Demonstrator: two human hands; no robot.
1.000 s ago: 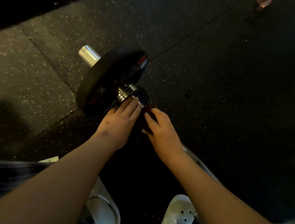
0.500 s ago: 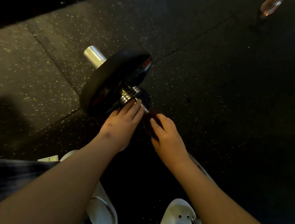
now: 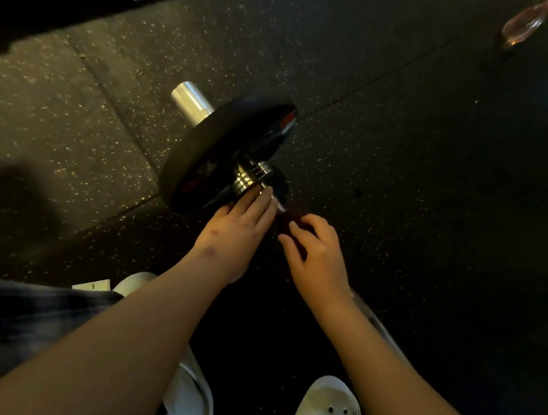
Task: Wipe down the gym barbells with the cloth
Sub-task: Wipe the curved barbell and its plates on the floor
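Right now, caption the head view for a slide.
Left hand rests on the barbell beside its black weight plate; right hand holds a dark red cloth.

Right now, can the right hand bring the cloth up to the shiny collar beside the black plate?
Probably not directly: the left hand lies on the bar against the collar, between it and the cloth that the right hand pinches.

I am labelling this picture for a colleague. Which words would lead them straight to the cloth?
Find the black weight plate standing on the speckled floor and its chrome collar. Just below the collar, the right hand pinches a dark red cloth at the bar. Unlike the shiny metal beside it, it is soft and dull.
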